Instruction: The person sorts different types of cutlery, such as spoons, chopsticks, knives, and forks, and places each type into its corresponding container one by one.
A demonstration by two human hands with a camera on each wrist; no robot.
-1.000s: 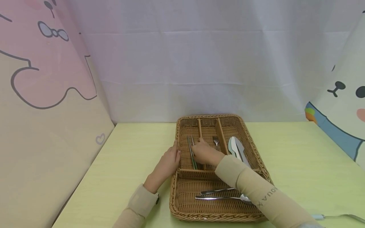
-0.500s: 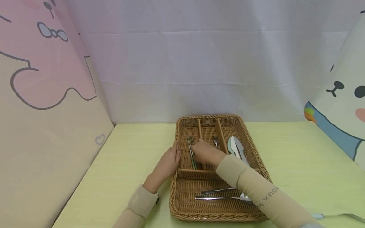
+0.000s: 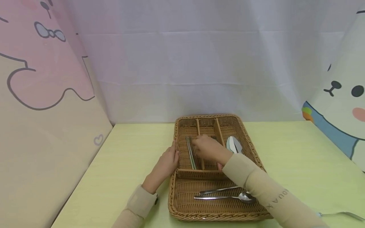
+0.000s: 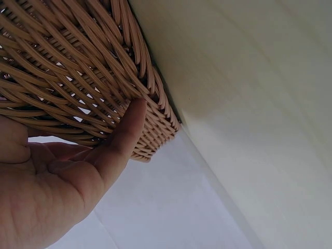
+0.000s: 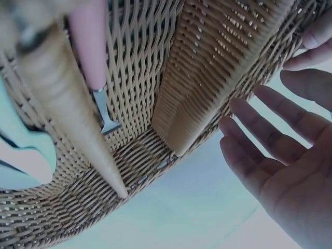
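Note:
My left hand (image 3: 168, 160) grips the left rim of a divided wicker basket (image 3: 172, 190); in the left wrist view its thumb (image 4: 122, 140) lies against the woven outer wall. Several thin chopsticks (image 3: 190, 153) lie lengthwise in the basket's back left compartment. Just right of them, my right hand (image 3: 211, 148) hovers over the divider. The right wrist view shows that right hand (image 5: 290, 150) with fingers apart and nothing held. A pink-handled fork (image 5: 91, 46) lies in the middle compartment, its head hidden behind my hand in the head view.
White, mint and grey utensils (image 3: 234, 145) lie in the back right compartment, partly hidden by my sleeve. The wide front compartment holds a metal spoon (image 3: 246, 197) and another utensil with a metal handle (image 3: 218, 190). One more utensil (image 3: 342, 214) lies on the table, right of the basket.
My right hand has moved slightly right, away from the chopsticks, and its fingers have loosened. It now covers the fork's head. The left hand keeps its hold on the rim.

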